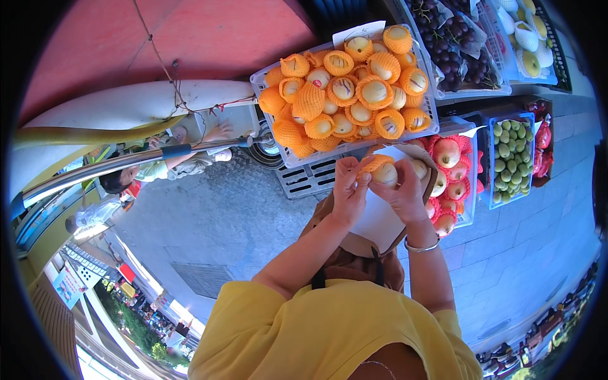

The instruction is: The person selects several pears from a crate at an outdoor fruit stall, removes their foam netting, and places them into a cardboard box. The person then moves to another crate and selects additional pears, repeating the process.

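Note:
Between my two hands is a pale round fruit [384, 175], probably a pepino melon, with purple streaks. Its orange foam net [377, 162] covers only the upper left side. My left hand [349, 190] pinches the net and the fruit's left side. The fingers of my right hand [403, 192] press on its right side; a silvery bangle circles that wrist. Just below, against my front, is an open brown box [349, 244] with a white inner face. Another pale fruit [419, 168] shows at the box's upper right, partly hidden by my right hand.
Ahead stands a plastic crate [432, 128] heaped with similar netted fruits. To the right are crates of pomegranates [447, 152] in red nets, green fruits [510, 156] and dark grapes [458, 35]. A drain grate [304, 179] lies below. People [156, 168] and a metal pole [118, 159] are at left.

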Demonstrator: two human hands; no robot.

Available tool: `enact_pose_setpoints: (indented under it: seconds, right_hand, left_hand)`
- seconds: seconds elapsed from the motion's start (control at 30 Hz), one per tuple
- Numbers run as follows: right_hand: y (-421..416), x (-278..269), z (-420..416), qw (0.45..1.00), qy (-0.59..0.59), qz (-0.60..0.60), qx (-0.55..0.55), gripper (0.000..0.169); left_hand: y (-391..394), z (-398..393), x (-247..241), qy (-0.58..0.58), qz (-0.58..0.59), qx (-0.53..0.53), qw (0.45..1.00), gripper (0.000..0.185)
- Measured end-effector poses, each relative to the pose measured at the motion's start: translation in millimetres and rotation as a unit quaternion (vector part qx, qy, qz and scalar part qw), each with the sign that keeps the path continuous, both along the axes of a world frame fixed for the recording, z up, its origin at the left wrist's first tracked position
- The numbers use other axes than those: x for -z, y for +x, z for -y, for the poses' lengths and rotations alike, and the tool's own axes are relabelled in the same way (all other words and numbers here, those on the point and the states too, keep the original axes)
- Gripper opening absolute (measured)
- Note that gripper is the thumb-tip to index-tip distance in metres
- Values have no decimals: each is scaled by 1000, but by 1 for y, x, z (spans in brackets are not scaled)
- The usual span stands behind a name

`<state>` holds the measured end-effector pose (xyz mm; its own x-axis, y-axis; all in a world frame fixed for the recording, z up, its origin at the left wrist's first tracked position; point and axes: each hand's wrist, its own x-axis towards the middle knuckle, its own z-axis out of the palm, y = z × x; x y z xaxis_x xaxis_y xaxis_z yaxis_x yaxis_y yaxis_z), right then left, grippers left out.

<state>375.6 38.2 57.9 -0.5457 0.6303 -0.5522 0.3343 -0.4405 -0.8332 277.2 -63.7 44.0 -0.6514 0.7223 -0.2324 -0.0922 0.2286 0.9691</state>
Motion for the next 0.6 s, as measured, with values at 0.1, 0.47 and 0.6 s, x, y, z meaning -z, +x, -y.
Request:
enact_pose_setpoints:
  seconds: [0.1,0.47,0.6]
  right_hand:
    - [-7,-16,0,994,92,47,-34,52]
    - [-23,-23,-1,925,327,148,-124,72]
    - [-24,-30,-7,926,340,121,-110,80]
  left_hand:
    - [0,11,3,25,60,-3,998,34]
    - [-18,-5,9,100,478,18,872,70]
    - [-23,-9,-4,144,563,12,814,61]
